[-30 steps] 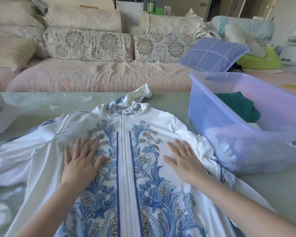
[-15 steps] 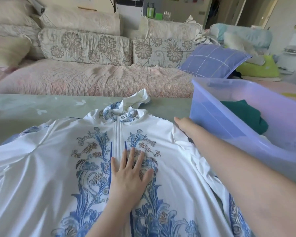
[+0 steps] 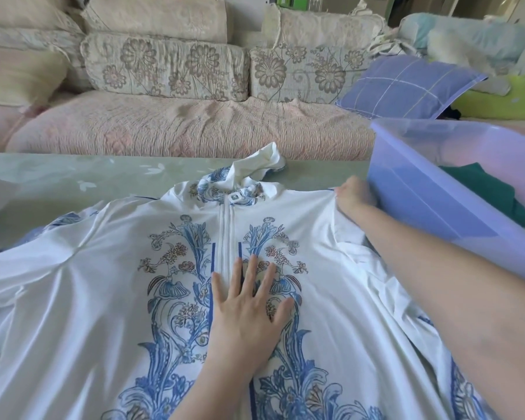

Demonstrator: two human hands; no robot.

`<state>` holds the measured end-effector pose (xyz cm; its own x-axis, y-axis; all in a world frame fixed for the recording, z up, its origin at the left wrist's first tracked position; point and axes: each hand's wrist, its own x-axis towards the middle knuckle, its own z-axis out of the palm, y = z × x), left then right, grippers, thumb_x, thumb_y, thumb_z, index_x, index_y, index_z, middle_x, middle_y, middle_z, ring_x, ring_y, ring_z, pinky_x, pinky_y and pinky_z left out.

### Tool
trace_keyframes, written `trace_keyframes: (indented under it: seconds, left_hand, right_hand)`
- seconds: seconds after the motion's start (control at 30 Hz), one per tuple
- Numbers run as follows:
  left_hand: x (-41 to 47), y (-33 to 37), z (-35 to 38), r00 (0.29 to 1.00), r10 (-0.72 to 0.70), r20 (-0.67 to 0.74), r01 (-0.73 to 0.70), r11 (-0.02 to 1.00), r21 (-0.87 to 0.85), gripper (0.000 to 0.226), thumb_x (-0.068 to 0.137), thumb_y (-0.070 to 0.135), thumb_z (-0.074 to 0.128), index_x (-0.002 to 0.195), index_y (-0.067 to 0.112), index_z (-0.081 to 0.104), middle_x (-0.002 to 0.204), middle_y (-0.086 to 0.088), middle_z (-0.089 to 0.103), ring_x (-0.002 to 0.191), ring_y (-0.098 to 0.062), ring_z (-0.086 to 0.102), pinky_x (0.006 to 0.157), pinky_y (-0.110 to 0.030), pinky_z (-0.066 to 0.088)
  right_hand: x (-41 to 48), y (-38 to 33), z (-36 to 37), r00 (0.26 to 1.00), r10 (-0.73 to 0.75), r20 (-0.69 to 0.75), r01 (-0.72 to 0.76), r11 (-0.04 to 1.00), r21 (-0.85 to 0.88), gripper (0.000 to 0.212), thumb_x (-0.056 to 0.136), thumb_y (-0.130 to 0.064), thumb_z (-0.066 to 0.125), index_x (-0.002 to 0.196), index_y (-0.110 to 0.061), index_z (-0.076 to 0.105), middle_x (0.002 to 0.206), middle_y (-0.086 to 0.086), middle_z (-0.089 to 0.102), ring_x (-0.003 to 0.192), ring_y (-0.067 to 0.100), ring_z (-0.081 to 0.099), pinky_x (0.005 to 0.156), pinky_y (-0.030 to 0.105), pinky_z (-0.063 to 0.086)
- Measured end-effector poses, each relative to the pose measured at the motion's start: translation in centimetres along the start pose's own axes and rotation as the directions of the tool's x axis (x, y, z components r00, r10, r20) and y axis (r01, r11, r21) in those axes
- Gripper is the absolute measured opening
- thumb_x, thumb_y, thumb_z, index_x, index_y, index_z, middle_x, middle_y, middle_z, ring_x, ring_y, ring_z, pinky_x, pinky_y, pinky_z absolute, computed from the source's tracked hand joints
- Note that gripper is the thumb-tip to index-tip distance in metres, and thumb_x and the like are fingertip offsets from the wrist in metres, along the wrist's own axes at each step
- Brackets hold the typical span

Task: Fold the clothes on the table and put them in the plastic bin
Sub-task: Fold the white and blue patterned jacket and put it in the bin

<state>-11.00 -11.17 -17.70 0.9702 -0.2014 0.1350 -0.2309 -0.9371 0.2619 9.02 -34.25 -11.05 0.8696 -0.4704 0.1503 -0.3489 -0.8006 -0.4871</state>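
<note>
1. A white jacket [image 3: 103, 298] with blue floral print and a centre zip lies front up, spread across a pale green table [image 3: 58, 183]. Its collar points away from the person.
2. The left hand [image 3: 249, 310] lies flat on the chest over the zip, fingers straight and spread.
3. The right hand [image 3: 353, 197] grips the jacket's right shoulder with curled fingers. It is slightly blurred.
4. A translucent purple plastic bin [image 3: 422, 192] stands on the table just beside that hand, crowding the shoulder. Dark green clothing [image 3: 491, 192] lies inside it.
5. Beyond the table is a sofa [image 3: 194, 125] with flowered cushions. A purple checked pillow [image 3: 406, 86] sits to its right.
6. A second ago both hands lay flat on either side of the zip. Since then the left has moved onto the zip, and the right has reached out to the shoulder and closed on it.
</note>
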Motion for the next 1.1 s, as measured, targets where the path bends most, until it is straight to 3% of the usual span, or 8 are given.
trace_keyframes:
  seconds: [0.13,0.23,0.37,0.47,0.53,0.67,0.83,1.1]
  left_hand:
    - [-0.1,0.1,-0.1,1.0,0.0,-0.002,0.0,1.0,-0.014,0.068,0.083,0.07,0.002,0.145,0.044,-0.011,0.153,0.011,-0.022,0.139,-0.013,-0.03,0.109,-0.046,-0.022]
    - [-0.1,0.1,-0.2,1.0,-0.001,-0.002,0.001,1.0,-0.015,0.068,0.084,0.07,0.002,0.146,0.044,-0.01,0.154,0.011,-0.021,0.139,-0.014,-0.029,0.109,-0.046,-0.022]
    - [0.0,0.2,-0.2,1.0,-0.003,0.013,0.003,1.0,-0.009,0.067,0.087,0.068,0.006,0.146,0.042,-0.008,0.154,0.009,-0.02,0.14,-0.016,-0.029,0.109,-0.047,-0.022]
    - [0.1,0.1,0.0,1.0,0.003,-0.003,-0.003,1.0,-0.004,0.068,0.086,0.068,0.005,0.148,0.041,-0.002,0.156,0.007,-0.016,0.141,-0.018,-0.025,0.108,-0.048,-0.021]
    - [0.1,0.2,-0.1,1.0,0.01,-0.013,-0.011,0.999,-0.036,0.069,0.088,0.069,0.005,0.149,0.039,0.004,0.157,0.006,-0.011,0.142,-0.018,-0.022,0.108,-0.048,-0.021]
    - [0.8,-0.8,-1.4,0.997,-0.005,0.079,0.003,1.0,0.016,0.075,0.083,0.068,-0.003,0.15,0.033,-0.002,0.158,0.002,-0.013,0.14,-0.02,-0.026,0.11,-0.046,-0.026]
    - [4.3,-9.5,-5.6,0.978,-0.196,-0.066,0.207,0.928,0.31,0.064,0.097,0.052,0.008,0.15,0.02,-0.007,0.154,-0.01,-0.018,0.14,-0.03,-0.023,0.113,-0.049,-0.017]
    - [6.2,-14.5,-6.1,0.951,-0.298,0.079,0.246,0.889,0.387,0.069,0.092,0.063,0.005,0.15,0.026,-0.003,0.158,-0.006,-0.006,0.145,-0.027,-0.01,0.114,-0.059,-0.003]
  right_hand:
    - [-1.3,-0.3,0.3,0.959,-0.28,-0.042,0.257,0.923,-0.286,0.023,0.091,-0.002,0.043,0.111,-0.006,0.053,0.113,0.017,0.062,0.107,0.033,0.058,0.078,0.035,0.044]
    - [-2.0,0.0,0.9,0.963,-0.271,0.005,0.267,0.947,-0.179,0.022,0.092,-0.014,0.052,0.111,-0.008,0.061,0.12,0.014,0.06,0.113,0.031,0.054,0.088,0.034,0.041]
    - [-5.7,-0.9,1.5,0.851,-0.526,0.009,0.523,0.844,-0.116,0.04,0.1,-0.026,0.041,0.135,-0.006,0.046,0.147,0.016,0.038,0.131,0.029,0.04,0.105,0.037,0.028]
    - [-9.2,0.2,3.3,0.793,-0.501,0.347,0.577,0.8,-0.163,0.057,0.101,-0.043,0.025,0.151,-0.015,0.016,0.159,0.006,0.012,0.145,0.02,0.014,0.116,0.039,0.01]
    - [-10.1,1.3,3.9,0.789,-0.439,0.43,0.559,0.803,-0.206,0.061,0.099,-0.052,0.017,0.152,-0.026,0.004,0.16,-0.001,-0.004,0.147,0.015,-0.004,0.117,0.034,-0.004]
    - [-9.8,1.6,4.2,0.812,-0.438,0.386,0.55,0.795,-0.256,0.063,0.096,-0.057,0.011,0.151,-0.029,0.0,0.159,-0.003,-0.008,0.146,0.013,-0.009,0.116,0.031,-0.011]
    - [-9.6,1.9,4.6,0.815,-0.451,0.365,0.558,0.782,-0.279,0.064,0.094,-0.058,0.008,0.151,-0.031,0.0,0.159,-0.004,-0.007,0.146,0.013,-0.008,0.117,0.033,-0.011]
    - [-9.9,2.0,4.2,0.805,-0.453,0.383,0.564,0.783,-0.261,0.064,0.093,-0.06,0.004,0.15,-0.033,-0.005,0.158,-0.005,-0.011,0.145,0.011,-0.012,0.116,0.032,-0.012]
